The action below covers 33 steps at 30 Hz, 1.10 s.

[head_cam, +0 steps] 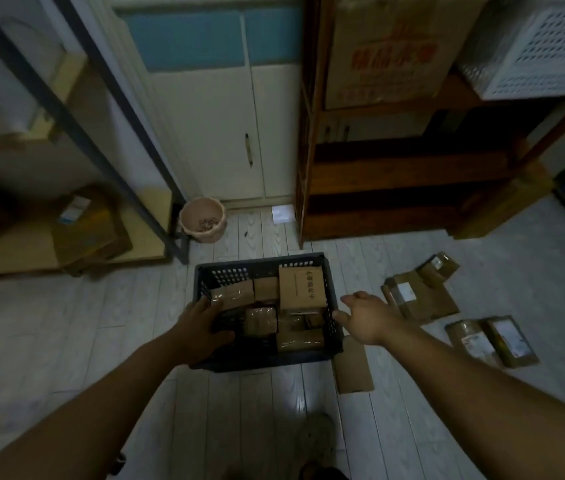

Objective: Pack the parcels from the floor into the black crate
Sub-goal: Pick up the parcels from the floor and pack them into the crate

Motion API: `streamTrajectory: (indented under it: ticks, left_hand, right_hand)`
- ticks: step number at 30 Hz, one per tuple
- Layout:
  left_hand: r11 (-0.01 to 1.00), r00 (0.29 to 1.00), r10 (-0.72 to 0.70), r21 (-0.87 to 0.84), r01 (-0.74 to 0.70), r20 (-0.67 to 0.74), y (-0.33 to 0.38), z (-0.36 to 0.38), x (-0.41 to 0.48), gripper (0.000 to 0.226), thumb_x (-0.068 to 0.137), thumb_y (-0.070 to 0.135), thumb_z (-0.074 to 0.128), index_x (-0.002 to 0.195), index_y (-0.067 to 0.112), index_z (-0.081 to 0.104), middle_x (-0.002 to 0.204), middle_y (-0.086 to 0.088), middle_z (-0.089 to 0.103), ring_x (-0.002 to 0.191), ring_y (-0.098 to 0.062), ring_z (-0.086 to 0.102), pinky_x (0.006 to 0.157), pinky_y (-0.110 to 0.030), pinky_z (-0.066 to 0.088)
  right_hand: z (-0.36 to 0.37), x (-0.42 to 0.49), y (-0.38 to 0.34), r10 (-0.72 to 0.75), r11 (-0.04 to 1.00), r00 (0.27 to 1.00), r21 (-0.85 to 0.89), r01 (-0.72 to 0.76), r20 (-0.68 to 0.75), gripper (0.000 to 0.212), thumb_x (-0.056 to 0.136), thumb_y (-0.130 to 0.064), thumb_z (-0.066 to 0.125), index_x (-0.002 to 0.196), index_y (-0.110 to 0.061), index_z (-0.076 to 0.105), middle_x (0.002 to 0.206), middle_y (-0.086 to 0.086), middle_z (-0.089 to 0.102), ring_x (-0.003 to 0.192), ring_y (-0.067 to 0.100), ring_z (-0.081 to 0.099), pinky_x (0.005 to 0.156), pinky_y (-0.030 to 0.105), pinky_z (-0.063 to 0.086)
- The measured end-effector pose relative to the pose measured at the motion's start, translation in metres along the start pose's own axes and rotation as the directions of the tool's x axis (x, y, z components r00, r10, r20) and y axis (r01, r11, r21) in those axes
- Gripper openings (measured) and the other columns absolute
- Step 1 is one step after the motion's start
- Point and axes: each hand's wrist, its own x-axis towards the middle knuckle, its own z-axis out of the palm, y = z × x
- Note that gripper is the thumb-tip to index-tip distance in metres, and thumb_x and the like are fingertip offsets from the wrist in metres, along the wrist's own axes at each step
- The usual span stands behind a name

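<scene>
1. The left hand (201, 327) was laid over the near-left rim of the black crate (204, 271), its grip closed on the rim.
2. The crate (set on the floor) was seen largely filled with brown parcels (301, 287).
3. The right hand (365, 317) was held open and empty beside it.
4. Several taped, labelled loose parcels (416, 299) were left on the floor.

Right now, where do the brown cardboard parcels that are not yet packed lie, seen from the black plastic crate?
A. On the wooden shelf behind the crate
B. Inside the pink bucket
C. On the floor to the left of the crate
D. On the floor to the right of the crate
D: several brown cardboard parcels lie on the pale floor to the right of the black plastic crate; the floor on its left holds none.
</scene>
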Motion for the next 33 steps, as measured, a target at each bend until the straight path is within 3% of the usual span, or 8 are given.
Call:
streamTrajectory:
  ticks: [4,6,14,19,28,33]
  left_hand:
    - [0.999,0.996,-0.003,-0.050,-0.002,-0.093,0.031,-0.029,-0.066,0.077,0.088,0.048,0.056,0.150,0.025,0.016,0.158,-0.007,0.012,0.144,-0.028,0.012,0.116,-0.045,0.016]
    - [0.997,0.991,0.022,-0.069,-0.031,-0.129,0.041,-0.036,-0.088,0.082,0.086,0.053,0.056,0.151,0.024,0.014,0.159,-0.006,0.009,0.145,-0.028,0.009,0.117,-0.045,0.015]
    - [0.960,0.953,0.260,-0.061,-0.272,-0.156,0.112,-0.041,-0.174,0.077,0.091,0.049,0.051,0.151,0.027,0.010,0.160,-0.003,0.000,0.147,-0.023,0.004,0.117,-0.037,0.010]
    - [0.925,0.917,0.377,0.002,-0.380,-0.128,0.174,-0.029,-0.197,0.077,0.090,0.050,0.052,0.151,0.029,0.010,0.160,-0.003,0.002,0.147,-0.025,0.005,0.119,-0.044,0.011]
    - [0.858,0.858,0.513,0.048,-0.512,-0.028,0.375,0.036,-0.190,0.075,0.091,0.048,0.052,0.150,0.031,0.010,0.160,-0.002,-0.001,0.147,-0.025,0.000,0.119,-0.043,0.010]
    - [0.864,0.864,0.503,0.004,-0.503,-0.018,0.473,0.077,-0.180,0.073,0.091,0.043,0.054,0.150,0.032,0.012,0.160,0.001,-0.001,0.147,-0.025,0.001,0.119,-0.045,0.011]
  right_hand:
    - [-0.037,-0.080,-0.004,0.013,0.999,0.994,-0.032,-0.016,-0.105,0.069,0.096,-0.052,0.041,0.153,-0.024,0.012,0.160,0.009,0.011,0.144,0.030,0.018,0.114,0.044,0.022]
    - [-0.042,-0.115,0.001,0.050,0.999,0.982,0.011,-0.049,-0.180,0.071,0.096,-0.053,0.041,0.154,-0.025,0.010,0.161,0.008,0.007,0.146,0.030,0.014,0.117,0.043,0.018]
    - [-0.029,-0.270,0.066,0.232,0.971,0.915,0.140,-0.196,-0.330,0.064,0.098,-0.047,0.042,0.151,-0.017,0.023,0.158,0.010,0.019,0.143,0.028,0.023,0.113,0.036,0.023]
    - [-0.021,-0.338,0.130,0.354,0.930,0.863,0.231,-0.285,-0.360,0.066,0.097,-0.049,0.043,0.151,-0.019,0.022,0.157,0.011,0.019,0.140,0.030,0.029,0.113,0.039,0.028]
    - [-0.003,-0.405,0.286,0.449,0.877,0.819,0.351,-0.328,-0.357,0.067,0.096,-0.051,0.044,0.152,-0.022,0.020,0.158,0.008,0.018,0.142,0.027,0.026,0.114,0.038,0.026]
    - [0.001,-0.422,0.369,0.452,0.865,0.829,0.388,-0.317,-0.330,0.068,0.094,-0.050,0.047,0.151,-0.023,0.022,0.156,0.008,0.023,0.139,0.027,0.031,0.113,0.038,0.030]
